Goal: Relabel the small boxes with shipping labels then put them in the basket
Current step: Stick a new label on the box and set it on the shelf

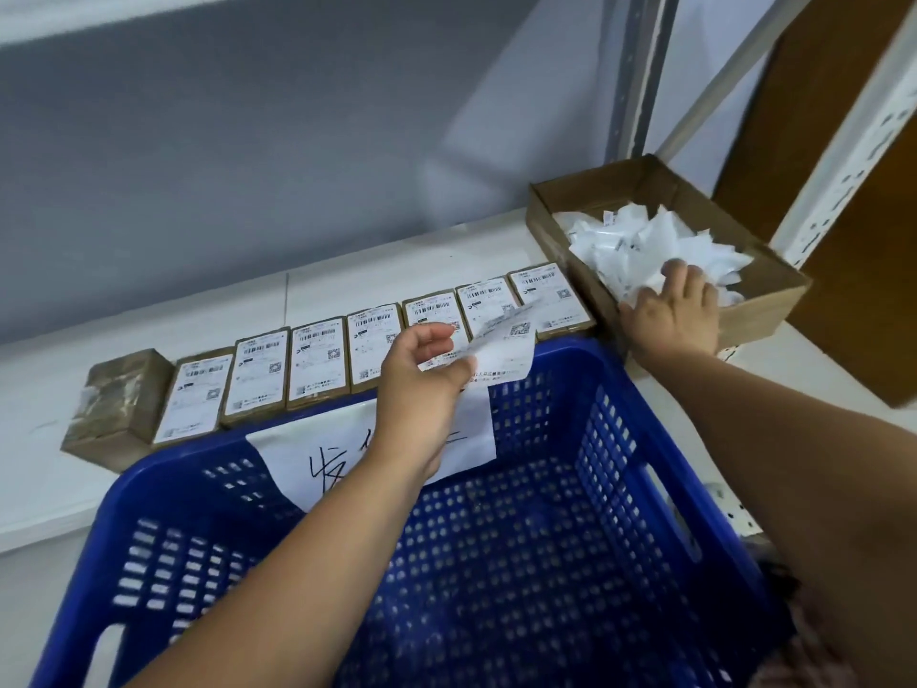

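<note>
Labelling appears nearly done: seven small boxes (317, 362) in the tabletop row carry labels, while the leftmost box (119, 404) is bare. The left hand (422, 384) pinches a shipping label (501, 350); the right hand (675, 310) rests, fingers straight, on paper scraps (645, 240). The basket (570, 513) holds no boxes yet.

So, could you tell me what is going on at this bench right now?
A person is labelling small boxes. The left hand pinches a shipping label over the row, while the right hand rests on paper scraps in a cardboard tray. Seven boxes carry labels; the leftmost box is bare. None lies in the blue basket yet.
</note>
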The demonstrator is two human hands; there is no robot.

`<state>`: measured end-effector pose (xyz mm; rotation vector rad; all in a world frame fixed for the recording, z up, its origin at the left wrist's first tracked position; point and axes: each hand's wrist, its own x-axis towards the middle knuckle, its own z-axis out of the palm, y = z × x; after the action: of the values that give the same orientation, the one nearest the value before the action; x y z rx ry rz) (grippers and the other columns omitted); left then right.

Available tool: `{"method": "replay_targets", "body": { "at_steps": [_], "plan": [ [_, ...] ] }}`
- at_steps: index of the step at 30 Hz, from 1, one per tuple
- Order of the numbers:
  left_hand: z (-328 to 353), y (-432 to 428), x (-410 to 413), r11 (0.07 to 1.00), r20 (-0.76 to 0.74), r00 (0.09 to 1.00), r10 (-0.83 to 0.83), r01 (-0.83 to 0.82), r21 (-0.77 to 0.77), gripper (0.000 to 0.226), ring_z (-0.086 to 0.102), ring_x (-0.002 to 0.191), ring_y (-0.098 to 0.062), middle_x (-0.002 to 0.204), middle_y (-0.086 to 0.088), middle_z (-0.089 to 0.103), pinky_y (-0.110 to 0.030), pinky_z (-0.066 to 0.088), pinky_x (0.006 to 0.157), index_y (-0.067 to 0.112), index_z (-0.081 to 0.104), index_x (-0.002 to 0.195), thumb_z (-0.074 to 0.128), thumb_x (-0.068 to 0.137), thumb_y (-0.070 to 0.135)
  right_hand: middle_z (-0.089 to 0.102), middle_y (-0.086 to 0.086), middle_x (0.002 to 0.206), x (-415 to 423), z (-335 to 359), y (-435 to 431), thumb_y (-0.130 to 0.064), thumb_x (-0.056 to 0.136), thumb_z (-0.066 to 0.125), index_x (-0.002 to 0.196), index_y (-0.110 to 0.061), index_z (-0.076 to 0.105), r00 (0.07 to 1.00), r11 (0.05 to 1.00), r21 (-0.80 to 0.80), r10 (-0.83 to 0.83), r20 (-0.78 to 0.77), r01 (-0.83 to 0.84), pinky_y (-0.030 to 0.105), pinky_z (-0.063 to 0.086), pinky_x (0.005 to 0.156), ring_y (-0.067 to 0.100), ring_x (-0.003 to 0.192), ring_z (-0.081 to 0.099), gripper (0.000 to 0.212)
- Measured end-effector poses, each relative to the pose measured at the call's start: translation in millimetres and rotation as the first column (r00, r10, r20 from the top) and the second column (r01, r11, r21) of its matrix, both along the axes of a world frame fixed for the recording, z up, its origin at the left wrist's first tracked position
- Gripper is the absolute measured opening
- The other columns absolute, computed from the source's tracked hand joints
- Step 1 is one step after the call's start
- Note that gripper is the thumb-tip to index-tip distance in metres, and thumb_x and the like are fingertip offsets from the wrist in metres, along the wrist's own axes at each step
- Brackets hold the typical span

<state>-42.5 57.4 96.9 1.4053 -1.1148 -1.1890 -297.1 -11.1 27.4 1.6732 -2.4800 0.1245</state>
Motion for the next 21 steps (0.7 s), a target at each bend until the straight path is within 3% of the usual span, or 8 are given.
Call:
{"method": "replay_targets", "body": {
  "at_steps": [3, 7, 9, 11, 14, 16, 19, 21],
  "plan": [
    [-6, 3, -8, 0.996, -0.089, 0.996, 0.015, -0.006, 0.092, 0.033, 0.058, 0.092, -0.012, 0.105, 0.003, 0.054, -0.026, 0.049, 0.077, 0.026, 0.054, 0.097, 0.063, 0.085, -0.004, 0.021, 0.010, 0.159, -2, -4, -5, -0.035, 0.103, 0.030, 0.133, -0.016, 0.057, 0.990, 0.985, 0.101, 0.143, -0.008, -0.141, 0.047, 0.009, 0.120, 0.029, 0.147, 0.013, 0.045],
    [-13, 3, -12, 0.970, -0.229, 0.970, 0.086, -0.029, 0.241, 0.035, 0.059, 0.105, -0.026, 0.117, -0.011, 0.052, -0.031, 0.049, 0.084, 0.018, 0.052, 0.108, 0.060, 0.086, -0.008, 0.051, 0.017, 0.136, -11, -7, -7, -0.040, 0.101, 0.028, 0.131, -0.012, 0.046, 0.970, 0.990, 0.044, 0.122, 0.211, -0.135, 0.049, 0.024, 0.115, 0.031, 0.134, 0.037, 0.044],
    [-14, 4, -13, 0.949, -0.302, 0.947, 0.114, -0.013, 0.316, 0.035, 0.062, 0.091, -0.023, 0.107, -0.014, 0.056, -0.029, 0.050, 0.082, 0.012, 0.050, 0.111, 0.059, 0.086, -0.010, 0.049, 0.017, 0.142, -10, -10, -8, -0.055, 0.100, 0.024, 0.145, -0.019, 0.026, 0.983, 0.989, 0.117, 0.074, 0.168, -0.095, 0.053, 0.012, 0.116, 0.033, 0.144, 0.025, 0.057],
    [-12, 5, -15, 0.904, -0.416, 0.893, 0.174, 0.023, 0.427, 0.029, 0.060, 0.079, -0.020, 0.098, -0.016, 0.057, -0.026, 0.051, 0.072, 0.004, 0.049, 0.110, 0.057, 0.086, -0.012, 0.045, 0.012, 0.147, -8, -8, -10, -0.065, 0.097, 0.022, 0.153, -0.028, 0.009, 0.993, 0.974, 0.213, 0.053, 0.106, -0.075, 0.055, 0.010, 0.115, 0.033, 0.147, 0.016, 0.069],
    [-7, 9, -15, 0.763, -0.621, 0.709, 0.334, 0.183, 0.620, 0.010, 0.060, 0.092, -0.025, 0.120, -0.037, 0.048, -0.029, 0.057, 0.062, -0.005, 0.054, 0.097, 0.057, 0.088, -0.008, 0.043, 0.009, 0.146, -10, -4, -12, -0.063, 0.094, 0.035, 0.151, -0.029, 0.022, 0.994, 0.948, 0.300, 0.091, 0.055, -0.103, 0.056, 0.020, 0.110, 0.033, 0.140, 0.024, 0.067],
    [-7, 11, -12, 0.711, -0.651, 0.654, 0.386, 0.238, 0.661, 0.010, 0.062, 0.099, -0.030, 0.128, -0.045, 0.040, -0.030, 0.057, 0.055, -0.004, 0.053, 0.100, 0.057, 0.091, 0.000, 0.042, 0.008, 0.142, -10, -2, -13, -0.056, 0.094, 0.042, 0.146, -0.027, 0.033, 0.993, 0.941, 0.318, 0.117, 0.012, -0.114, 0.052, 0.026, 0.106, 0.031, 0.133, 0.029, 0.060],
    [-9, 15, -13, 0.709, -0.670, 0.635, 0.385, 0.261, 0.655, 0.010, 0.063, 0.077, -0.029, 0.120, -0.042, 0.050, -0.028, 0.056, 0.051, -0.007, 0.052, 0.100, 0.048, 0.096, 0.001, 0.036, 0.011, 0.135, -1, -4, -12, -0.043, 0.095, 0.044, 0.137, -0.022, 0.048, 0.991, 0.968, 0.233, 0.114, -0.073, -0.094, 0.046, 0.028, 0.101, 0.031, 0.126, 0.031, 0.047],
    [-9, 16, -14, 0.716, -0.656, 0.649, 0.386, 0.238, 0.656, 0.013, 0.061, 0.077, -0.027, 0.101, -0.036, 0.058, -0.026, 0.055, 0.052, -0.012, 0.051, 0.092, 0.043, 0.097, -0.003, 0.040, 0.011, 0.130, 3, -7, -14, -0.033, 0.097, 0.039, 0.129, -0.019, 0.057, 0.987, 0.987, 0.114, 0.122, -0.103, -0.110, 0.044, 0.028, 0.098, 0.030, 0.121, 0.033, 0.039]
  ]
}}
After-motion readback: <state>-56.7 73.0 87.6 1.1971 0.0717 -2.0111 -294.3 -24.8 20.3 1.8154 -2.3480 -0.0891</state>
